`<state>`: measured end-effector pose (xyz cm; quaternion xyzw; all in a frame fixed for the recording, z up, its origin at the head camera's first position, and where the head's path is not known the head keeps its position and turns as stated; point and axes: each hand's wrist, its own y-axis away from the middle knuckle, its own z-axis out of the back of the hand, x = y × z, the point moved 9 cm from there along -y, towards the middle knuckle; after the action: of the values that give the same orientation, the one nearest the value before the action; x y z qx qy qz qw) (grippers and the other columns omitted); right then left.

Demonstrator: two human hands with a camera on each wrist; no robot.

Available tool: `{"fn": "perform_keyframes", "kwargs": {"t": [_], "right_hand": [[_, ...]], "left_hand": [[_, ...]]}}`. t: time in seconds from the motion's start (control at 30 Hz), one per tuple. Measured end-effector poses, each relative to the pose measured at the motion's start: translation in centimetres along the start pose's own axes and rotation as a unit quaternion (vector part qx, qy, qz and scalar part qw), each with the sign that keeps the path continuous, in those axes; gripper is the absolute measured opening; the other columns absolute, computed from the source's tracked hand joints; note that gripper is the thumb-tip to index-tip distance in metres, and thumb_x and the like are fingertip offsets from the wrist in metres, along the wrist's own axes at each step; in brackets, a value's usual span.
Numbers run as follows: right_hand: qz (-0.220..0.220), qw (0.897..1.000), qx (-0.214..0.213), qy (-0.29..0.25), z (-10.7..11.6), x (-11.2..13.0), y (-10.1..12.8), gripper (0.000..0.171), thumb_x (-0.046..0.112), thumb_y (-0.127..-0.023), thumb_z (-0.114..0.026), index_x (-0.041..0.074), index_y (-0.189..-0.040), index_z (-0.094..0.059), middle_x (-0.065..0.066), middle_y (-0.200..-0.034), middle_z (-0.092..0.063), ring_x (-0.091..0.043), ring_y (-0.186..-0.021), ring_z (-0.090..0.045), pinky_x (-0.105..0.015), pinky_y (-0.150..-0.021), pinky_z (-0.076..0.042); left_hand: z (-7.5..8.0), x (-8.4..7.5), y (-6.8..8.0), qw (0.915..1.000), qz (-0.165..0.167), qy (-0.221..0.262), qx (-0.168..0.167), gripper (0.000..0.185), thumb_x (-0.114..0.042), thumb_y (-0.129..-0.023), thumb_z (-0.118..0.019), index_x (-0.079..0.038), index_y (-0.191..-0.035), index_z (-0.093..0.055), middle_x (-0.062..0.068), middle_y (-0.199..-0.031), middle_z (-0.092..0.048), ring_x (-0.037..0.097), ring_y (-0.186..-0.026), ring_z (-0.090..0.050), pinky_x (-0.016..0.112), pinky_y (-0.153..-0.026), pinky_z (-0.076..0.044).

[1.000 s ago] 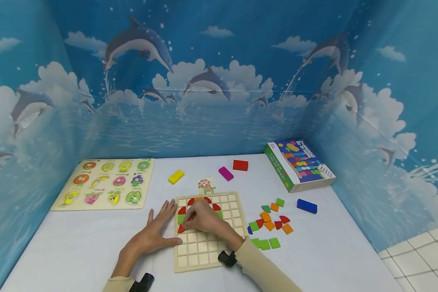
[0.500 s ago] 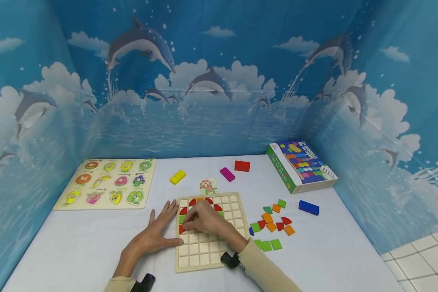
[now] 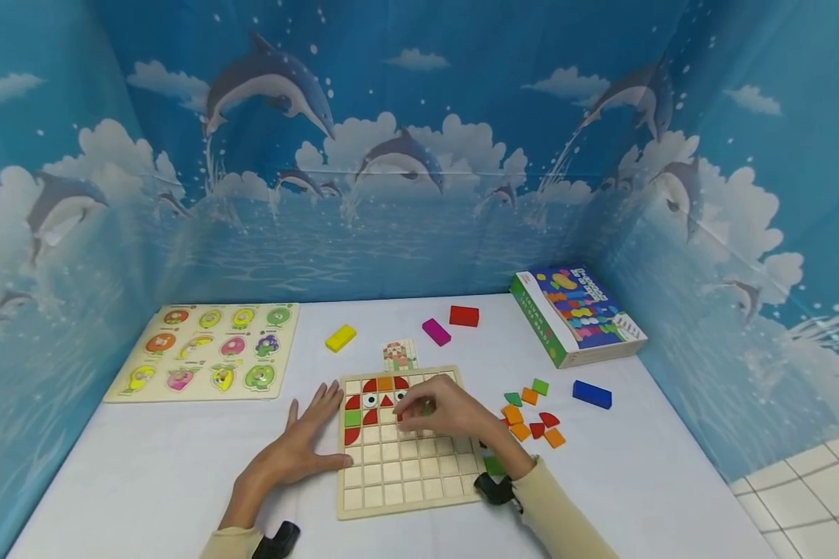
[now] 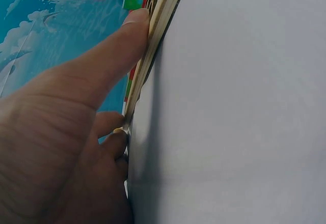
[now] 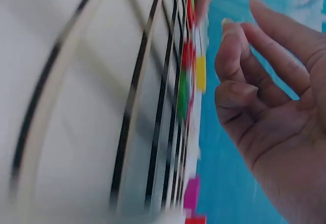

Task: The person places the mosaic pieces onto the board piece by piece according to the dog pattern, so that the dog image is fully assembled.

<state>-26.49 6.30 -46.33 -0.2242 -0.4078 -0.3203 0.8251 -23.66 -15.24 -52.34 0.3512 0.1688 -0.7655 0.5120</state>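
A wooden grid board (image 3: 391, 472) lies on the white table, its upper left cells filled with red pieces, a green square (image 3: 352, 418), an orange square (image 3: 385, 383) and round eye pieces (image 3: 370, 400). My left hand (image 3: 287, 454) rests at the board's left edge with fingers spread, the thumb touching the rim (image 4: 160, 23) in the left wrist view. Over the upper middle of the board hovers my right hand (image 3: 443, 407), covering some pieces. In the right wrist view that hand (image 5: 275, 86) has loosely bent fingers, and nothing shows between thumb and forefinger.
Loose orange, red and green pieces (image 3: 520, 432) lie right of the board. A picture card (image 3: 398, 355) touches its top. Beyond are yellow (image 3: 340, 338), purple (image 3: 436, 331), red (image 3: 464, 316) and blue (image 3: 592, 394) blocks, a box (image 3: 576, 317) and a fruit puzzle (image 3: 206, 353).
My right hand has moved right and lifted away from the red quarter piece at the board's left side, uncovering the pieces there. My left hand has stayed in place.
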Motion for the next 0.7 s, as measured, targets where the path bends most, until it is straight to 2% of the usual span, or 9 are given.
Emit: {"fn": "perform_keyframes", "kwargs": {"t": [0.17, 0.4, 0.53, 0.7], "right_hand": [[-0.003, 1.000, -0.027, 0.004, 4.0, -2.4, 3.1, 0.020, 0.008, -0.093, -0.086, 0.002, -0.111, -0.083, 0.001, -0.092, -0.078, -0.013, -0.080, -0.067, -0.026, -0.069, -0.060], [-0.070, 0.995, -0.062, 0.037, 8.9, -6.3, 7.3, 0.019, 0.008, -0.091, -0.087, 0.007, -0.110, -0.084, -0.004, -0.097, -0.078, -0.017, -0.083, -0.065, -0.025, -0.073, -0.057], [-0.100, 0.993, -0.039, 0.053, 9.9, -7.5, 9.1, 0.020, 0.007, -0.087, -0.090, 0.010, -0.106, -0.085, -0.006, -0.100, -0.077, -0.023, -0.089, -0.065, -0.029, -0.080, -0.059], [-0.139, 0.988, -0.003, 0.071, 9.5, -8.4, 9.8, 0.017, 0.008, -0.085, -0.093, 0.016, -0.099, -0.087, 0.001, -0.100, -0.073, -0.023, -0.098, -0.063, -0.028, -0.087, -0.059]], "left_hand": [[-0.2, 0.0, -0.2, 1.0000, 0.006, -0.003, 0.000, 0.118, -0.043, -0.085, -0.092, -0.011, -0.173, -0.020, 0.008, -0.182, -0.009, 0.035, -0.168, 0.002, 0.064, -0.130, 0.018], [-0.1, 0.1, -0.3, 1.0000, 0.009, -0.001, 0.001, 0.120, -0.042, -0.084, -0.093, -0.011, -0.173, -0.020, 0.008, -0.182, -0.009, 0.034, -0.168, 0.003, 0.064, -0.130, 0.018], [-0.1, 0.1, -0.3, 1.0000, 0.008, -0.001, 0.002, 0.119, -0.042, -0.085, -0.093, -0.011, -0.173, -0.020, 0.008, -0.182, -0.008, 0.034, -0.168, 0.003, 0.064, -0.130, 0.019], [-0.1, 0.0, -0.2, 1.0000, 0.009, 0.000, 0.003, 0.119, -0.042, -0.085, -0.093, -0.011, -0.173, -0.020, 0.008, -0.182, -0.008, 0.034, -0.168, 0.003, 0.064, -0.130, 0.019]]}}
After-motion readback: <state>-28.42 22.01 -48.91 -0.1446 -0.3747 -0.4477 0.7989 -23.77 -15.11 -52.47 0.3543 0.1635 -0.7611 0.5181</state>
